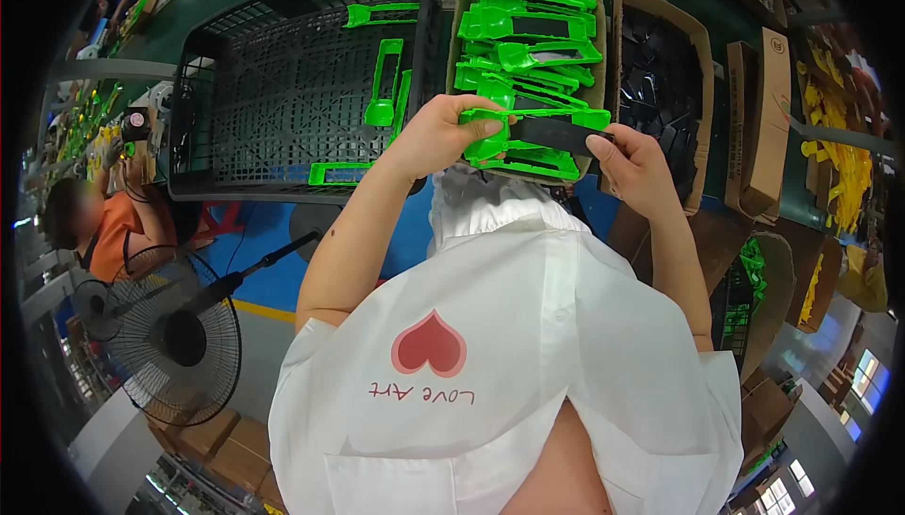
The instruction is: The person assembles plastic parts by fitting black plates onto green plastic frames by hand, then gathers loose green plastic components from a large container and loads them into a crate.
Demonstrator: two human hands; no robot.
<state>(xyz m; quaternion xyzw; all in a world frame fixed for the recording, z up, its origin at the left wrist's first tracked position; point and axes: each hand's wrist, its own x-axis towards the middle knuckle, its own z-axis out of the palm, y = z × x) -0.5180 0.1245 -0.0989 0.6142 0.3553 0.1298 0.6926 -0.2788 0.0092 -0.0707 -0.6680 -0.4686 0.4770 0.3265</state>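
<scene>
My left hand [441,134] is closed on the left end of a green plastic frame [486,146], its thumb pressed on top. From the other side, my right hand [637,168] pinches the end of a flat black strip [556,134]. The strip lies across the green frame's long opening; I cannot tell whether it is seated there. Both hands are above the near end of a cardboard box [598,6] piled with green frames [537,26]. Right of that stands a second box [703,43] holding dark black parts [657,76].
A black plastic crate [302,192] on the left holds several green frames [385,81]. Upright cardboard [765,128] and yellow parts [831,152] are at the right. A black fan [179,338] stands at lower left, near a person in orange [127,232].
</scene>
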